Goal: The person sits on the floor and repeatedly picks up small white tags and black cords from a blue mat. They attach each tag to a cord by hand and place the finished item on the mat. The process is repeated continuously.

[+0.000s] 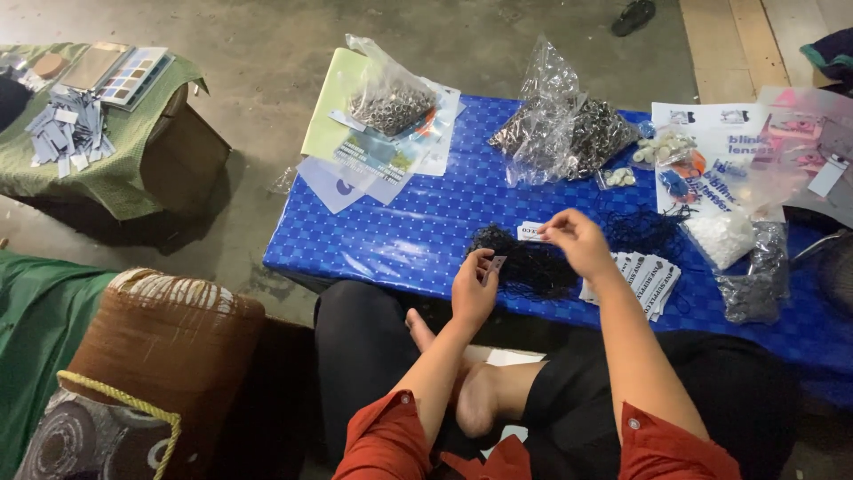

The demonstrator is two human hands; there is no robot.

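On the low table [373, 240] w/ its glossy blue dotted cover, both hands work just above a tangle of thin black strings [524, 262]. Left hand [473, 289] pinches a small pale tag [498, 263] btw thumb & fingertips; right hand [577, 242] grasps another white card tag [531, 232] at its edge, fingers curled, tag held over the strings. Best approach, I'd judge: keep the grip light at the tag's rim so the hole end stays free, & lift one strand clear of the tangle, since the cord looks fine, limp & snag-prone. Stack of flat printed tags [644, 277] sits just right of the right wrist. Crinkly clear bags of small metal rings [582, 133] & [391, 105] lie farther back; soft white bits in bag [724, 236] at right.
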